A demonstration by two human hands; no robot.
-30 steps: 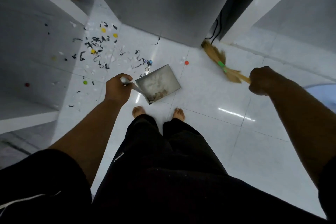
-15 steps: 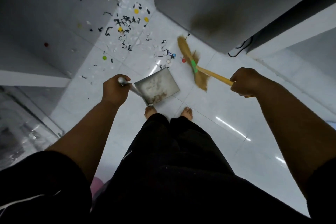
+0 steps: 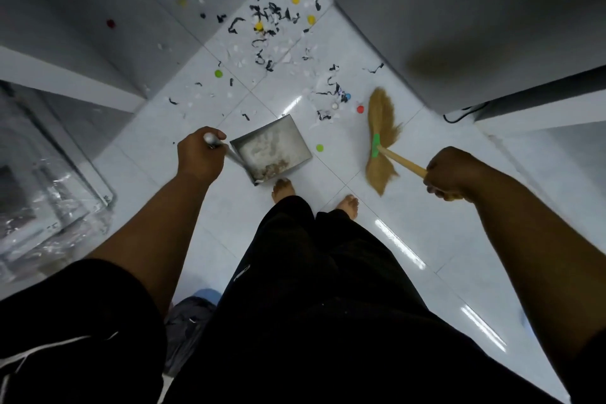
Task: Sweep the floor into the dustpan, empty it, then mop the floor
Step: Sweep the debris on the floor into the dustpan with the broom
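Head view: your left hand point(image 3: 200, 157) is curled tight around the metal handle of the dustpan point(image 3: 272, 147), at about eleven o'clock from your bare feet point(image 3: 283, 187). The dustpan sits low, just ahead of your left foot, with its open mouth facing roughly one o'clock and some brown dust in its near corner. You cannot tell whether it rests on the white tiled floor point(image 3: 410, 233).

Your right hand point(image 3: 454, 174) is clenched on the wooden stick of the broom point(image 3: 380, 128), out at two o'clock. The straw head points toward twelve, with a green band point(image 3: 374, 144) where straw meets stick.

A green cap point(image 3: 319, 147) lies between dustpan and broom, touching neither. A red cap point(image 3: 360, 109) lies just beside the straw tip, at its nine o'clock. The litter point(image 3: 272, 20) of black strips, white scraps and yellow caps spreads at twelve o'clock, well beyond the dustpan's mouth.
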